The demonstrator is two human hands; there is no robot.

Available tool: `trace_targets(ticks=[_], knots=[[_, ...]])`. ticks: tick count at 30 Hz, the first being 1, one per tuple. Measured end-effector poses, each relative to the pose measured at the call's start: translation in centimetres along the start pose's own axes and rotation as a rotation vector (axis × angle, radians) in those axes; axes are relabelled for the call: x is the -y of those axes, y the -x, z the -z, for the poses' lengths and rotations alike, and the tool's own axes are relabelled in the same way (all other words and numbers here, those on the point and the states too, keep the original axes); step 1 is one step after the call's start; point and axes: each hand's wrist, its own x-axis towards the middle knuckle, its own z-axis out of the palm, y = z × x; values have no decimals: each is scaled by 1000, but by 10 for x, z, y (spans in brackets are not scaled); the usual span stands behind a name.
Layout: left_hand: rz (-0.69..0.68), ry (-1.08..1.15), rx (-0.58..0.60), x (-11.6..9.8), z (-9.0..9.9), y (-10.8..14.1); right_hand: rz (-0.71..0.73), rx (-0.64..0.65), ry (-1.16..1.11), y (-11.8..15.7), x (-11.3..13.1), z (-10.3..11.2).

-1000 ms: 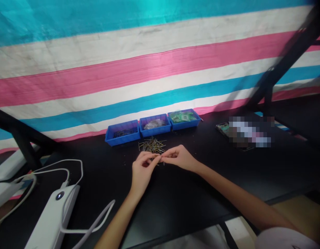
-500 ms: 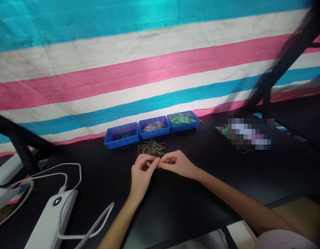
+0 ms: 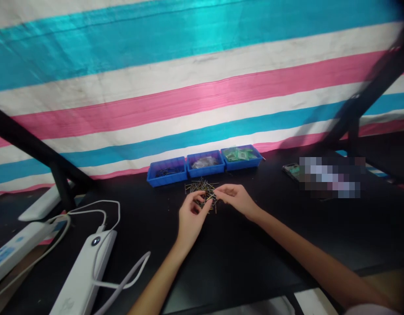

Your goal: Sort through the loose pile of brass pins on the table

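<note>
Bent over a loose pile of slim, shiny metal pins [image 3: 202, 185] before three blue plastic trays [image 3: 207, 169], with left hand [image 3: 191, 213] curled, thumb and fingers apart; with right hand [image 3: 240, 199] pinched together, cannot tell on what. Partly hidden by pixelation: dark flat device [image 3: 291, 168]. On smooth black tabletop [image 3: 241, 258], against creased striped sheeting [image 3: 202, 94].

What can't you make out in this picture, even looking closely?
All in the head view:
- Anything in the right hand's fingertips: too small, blurred.
- Part of the metal pile: behind the left hand.
- White device's near end: cut off by bottom edge.
- Patch at right: pixelated.
</note>
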Motion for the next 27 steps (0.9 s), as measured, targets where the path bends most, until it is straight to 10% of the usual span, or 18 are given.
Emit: trace_targets(ticks=[5,27], knots=[[-10,34,-98,3,9,-8,14,-99,24,-3,10,-6],[57,154,-272,6,18,-1,143,240,55,-60,17,-44]])
